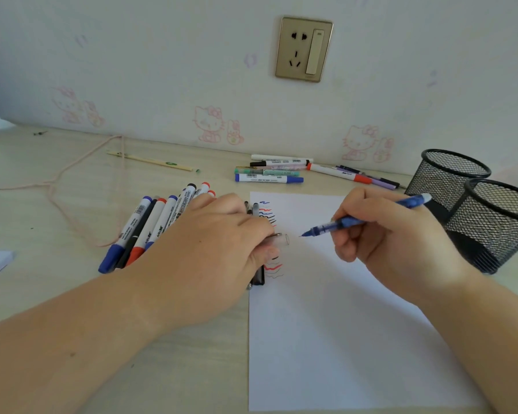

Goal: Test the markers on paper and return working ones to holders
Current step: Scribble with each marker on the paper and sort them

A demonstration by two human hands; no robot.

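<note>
**Blue pen uncapped, test stroke pending**

The right hand (380, 231) holds the blue pen (362, 218) in a writing grip, tip just above the paper (326, 324). The left hand (219, 243), fingers curled, pinches the clear cap (283, 240) at the paper's left edge. Next move, as judged: lower the tip, scribble beside the existing squiggles (268, 215), recap. Both mesh holders (473, 201) stand right of the paper.

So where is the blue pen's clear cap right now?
Head view: the clear plastic pen cap is pinched in the left hand at the white paper sheet's left edge, beside the coloured test squiggles.
</note>
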